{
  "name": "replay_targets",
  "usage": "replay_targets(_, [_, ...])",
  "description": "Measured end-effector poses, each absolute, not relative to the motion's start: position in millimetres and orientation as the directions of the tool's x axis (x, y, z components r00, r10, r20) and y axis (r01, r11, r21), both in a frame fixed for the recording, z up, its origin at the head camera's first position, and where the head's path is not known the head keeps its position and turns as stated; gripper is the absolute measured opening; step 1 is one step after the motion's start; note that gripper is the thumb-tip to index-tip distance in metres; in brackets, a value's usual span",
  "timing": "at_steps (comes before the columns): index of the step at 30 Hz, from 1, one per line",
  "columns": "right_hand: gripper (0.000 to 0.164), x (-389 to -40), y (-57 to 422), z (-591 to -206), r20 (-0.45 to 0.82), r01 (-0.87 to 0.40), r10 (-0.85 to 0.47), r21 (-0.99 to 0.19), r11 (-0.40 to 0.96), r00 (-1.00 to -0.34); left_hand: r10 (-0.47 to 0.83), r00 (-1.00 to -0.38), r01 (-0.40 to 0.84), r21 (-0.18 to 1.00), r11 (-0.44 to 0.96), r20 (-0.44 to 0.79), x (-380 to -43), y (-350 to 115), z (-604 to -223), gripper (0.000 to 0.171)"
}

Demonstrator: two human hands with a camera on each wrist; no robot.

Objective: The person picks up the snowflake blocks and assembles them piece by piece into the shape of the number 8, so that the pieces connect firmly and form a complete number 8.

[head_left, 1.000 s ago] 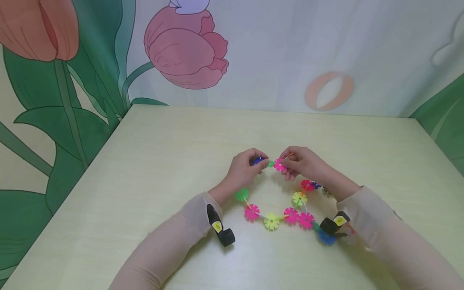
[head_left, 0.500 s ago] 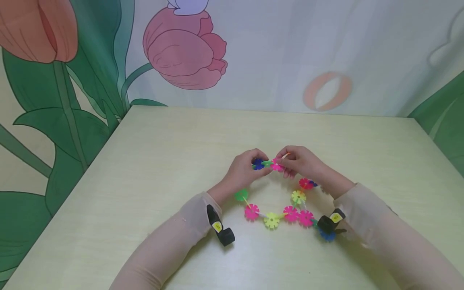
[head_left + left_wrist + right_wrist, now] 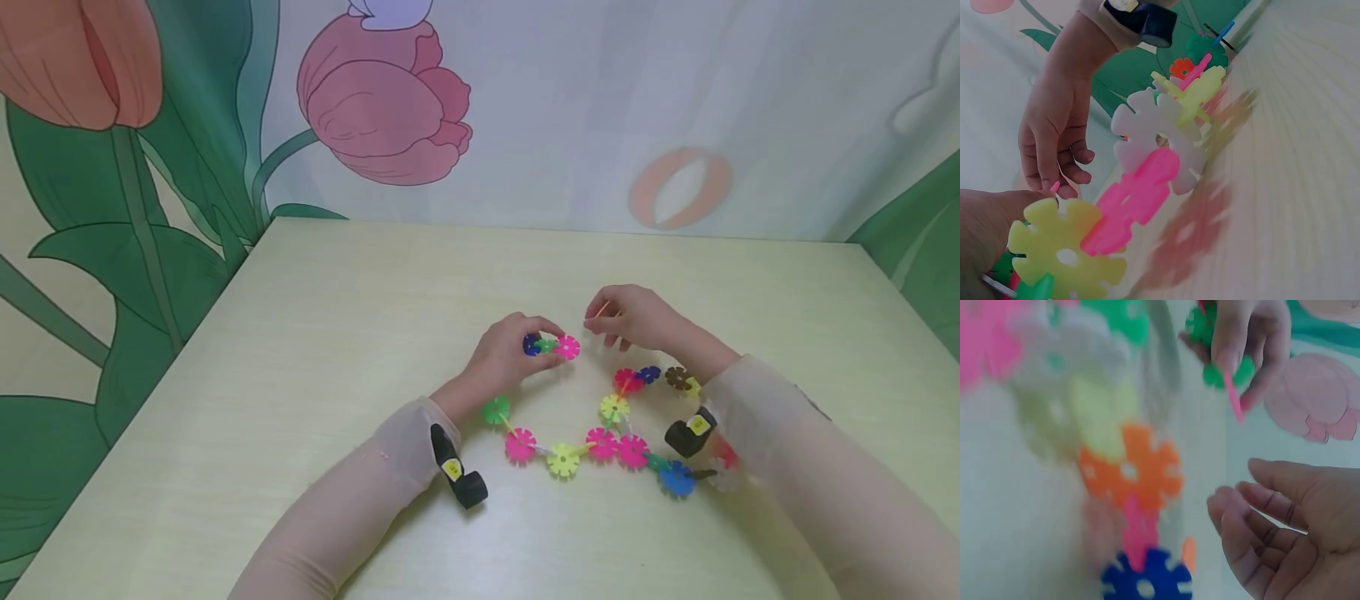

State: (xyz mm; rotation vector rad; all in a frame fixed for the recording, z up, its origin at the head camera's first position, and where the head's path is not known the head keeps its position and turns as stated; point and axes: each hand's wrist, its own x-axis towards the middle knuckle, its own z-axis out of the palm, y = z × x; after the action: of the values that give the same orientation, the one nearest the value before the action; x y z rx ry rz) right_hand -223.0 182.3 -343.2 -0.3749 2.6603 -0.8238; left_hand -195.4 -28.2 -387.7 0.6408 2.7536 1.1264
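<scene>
My left hand (image 3: 504, 354) holds the end of a chain of interlocking plastic snowflake discs. A dark blue disc (image 3: 532, 344), a green disc (image 3: 547, 345) and a pink disc (image 3: 567, 347) show between thumb and fingers. In the right wrist view, the left hand (image 3: 1254, 337) grips green discs (image 3: 1229, 372), with a pink disc (image 3: 1234, 397) standing edge-on beyond them. My right hand (image 3: 637, 317) is raised just right of that pink disc, apart from it, fingers loosely bent. A thin orange streak shows at its fingers; what it is cannot be told. Both wrist views show no disc in it.
More of the chain curves over the pale table (image 3: 337, 333): a yellow disc (image 3: 563, 461), a light blue disc (image 3: 678, 479), a brown disc (image 3: 678, 378) and several others. Part lies beneath the right sleeve (image 3: 780, 450). Behind the table hangs a flower-printed backdrop (image 3: 570, 108).
The right hand has let go of the pink disc and moved up and right. The left hand still holds the chain's end. Discs near the right wrist have come into view.
</scene>
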Motion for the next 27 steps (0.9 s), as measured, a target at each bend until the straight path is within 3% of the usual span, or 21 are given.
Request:
replay_targets(18, [0.033,-261.0,203.0,-350.9,-0.31,-0.11,-0.237,-0.375,0.92,-0.921,0.445,-0.895,0.342,0.66,0.669,0.013,-197.0,-28.5,-389.6,0.04])
replay_targets(27, [0.032,-266.6,198.6,-357.9,-0.299,-0.11,-0.205,-0.304,0.946,-0.932,0.392,-0.92,0.273,0.694,0.666,-0.014,-197.9,-28.0,-390.8,0.038])
